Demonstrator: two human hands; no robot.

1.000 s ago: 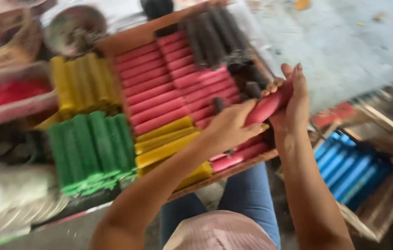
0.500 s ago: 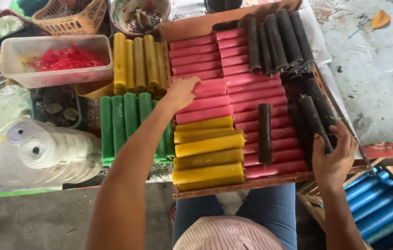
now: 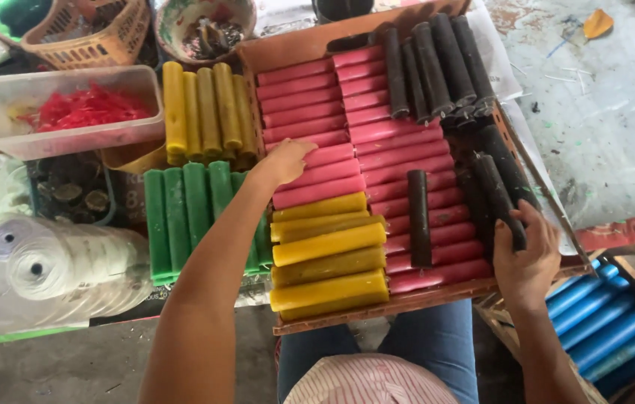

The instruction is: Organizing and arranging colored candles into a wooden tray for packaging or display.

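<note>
Candles filled nearly the whole middle of the frame, thick wax rolls laid side by side in a shallow wooden tray [image 3: 407, 303] that sat across the person's lap. The left hand [image 3: 284, 161] reached up to the centre, its fingers bent down and resting on the pink rolls [image 3: 317, 161] in the tray's left column; whether it had closed around one or only pressed on them could not be told from here. Below that hand lay the yellow rolls [image 3: 329, 258], stacked toward the tray's near edge. The right hand [image 3: 527, 258] was at the lower right, at the tray's near right corner, fingers curled around the lower end of a black roll [image 3: 501, 198] that slanted up along the right rim among other dark ones. A single black roll [image 3: 418, 217] lay upright across the pink rows, just left of that hand. More black rolls [image 3: 437, 63] leaned in the tray's upper right corner. Outside the tray, to the left, stood green rolls [image 3: 183, 217], with a second batch of yellow rolls [image 3: 205, 112] above them. A clear tub [image 3: 3, 131] of red scraps sat at upper left, white spools [image 3: 56, 262] at the left edge, and blue rolls [image 3: 609, 322] in a crate at lower right.
</note>
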